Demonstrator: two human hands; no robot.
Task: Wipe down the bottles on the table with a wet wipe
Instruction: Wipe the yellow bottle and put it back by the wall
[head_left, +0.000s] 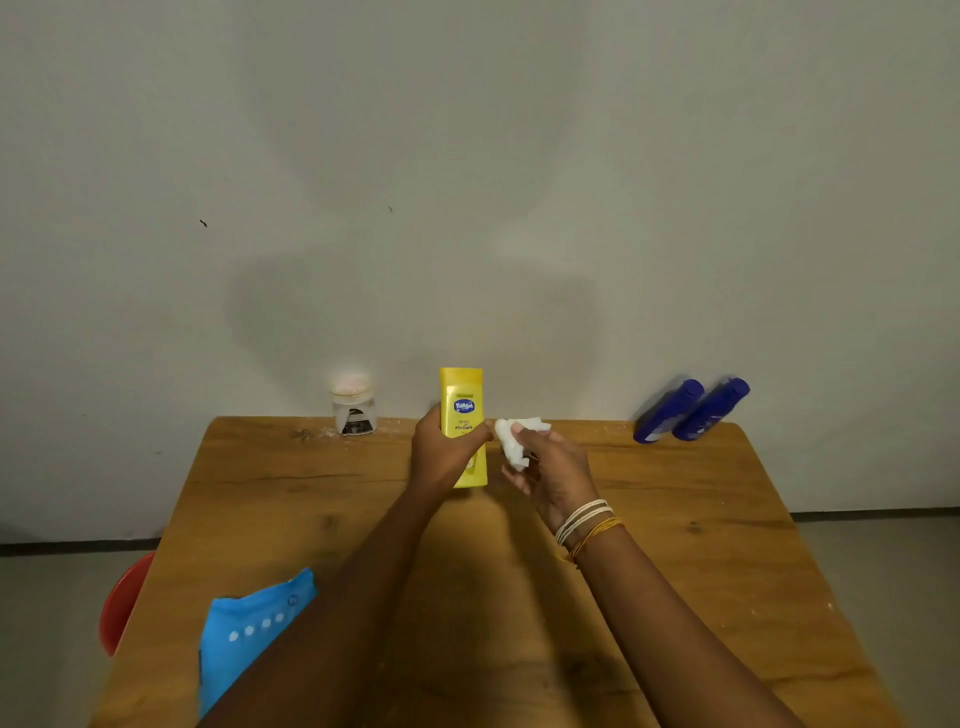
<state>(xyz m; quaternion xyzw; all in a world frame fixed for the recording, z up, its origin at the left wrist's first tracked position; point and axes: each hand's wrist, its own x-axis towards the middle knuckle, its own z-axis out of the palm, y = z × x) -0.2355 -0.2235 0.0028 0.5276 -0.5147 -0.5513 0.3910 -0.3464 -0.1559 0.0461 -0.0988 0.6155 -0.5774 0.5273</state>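
- Bottles first: from my feed, the blue wipes pack (254, 623) sits lower left, partly hidden by the forearm, handy for refills I guess.
- Mid-frame, left hand (441, 457) wraps around the yellow bottle (464, 415), holding it upright for wiping; its base is hard to make out.
- Right hand (550, 467) pinches a bunched wet wipe (514, 441) just beside it.
- Far edge: a jar (353, 405) upper left, two blue bottles (691, 410) leaning on the wall, probably waiting.

Yellow bottle (464, 415) is standing upright above the table centre, cap uppermost, label facing the camera. Crumpled white wet wipe (515, 441) is sitting just right of it. Two dark blue bottles (691, 411) are leaning side by side at the far right edge.
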